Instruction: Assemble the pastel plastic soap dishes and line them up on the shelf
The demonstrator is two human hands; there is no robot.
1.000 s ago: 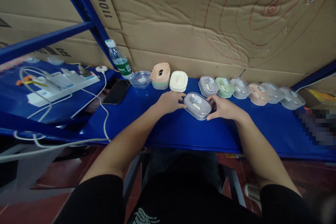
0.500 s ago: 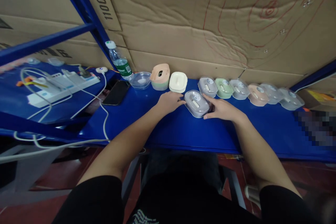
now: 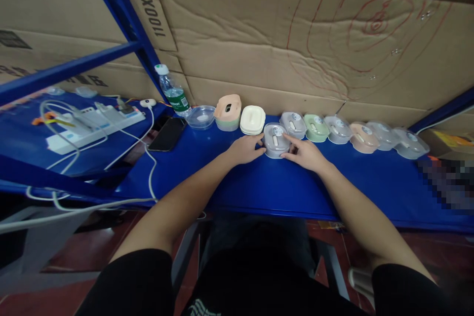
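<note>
A grey lidded container with a round sticker and a pale handle sits on the blue table between my hands. My left hand grips its left side, and my right hand grips its right side. Just behind and to the left are cream lids, beside a stack of peach and green pieces. To the right runs a row of similar closed containers: a grey one, a green one, another grey one, a peach one and more grey ones.
Clear plastic dishes, a water bottle and a black phone lie at the left. A power strip with white cables is farther left. Cardboard stands behind the blue table; a blue metal frame rises at the left.
The grey container between my hands has turned and now sits straighter, slightly farther back. My right hand has moved left with it, and my left hand now meets its side. The camera view has shifted slightly.
</note>
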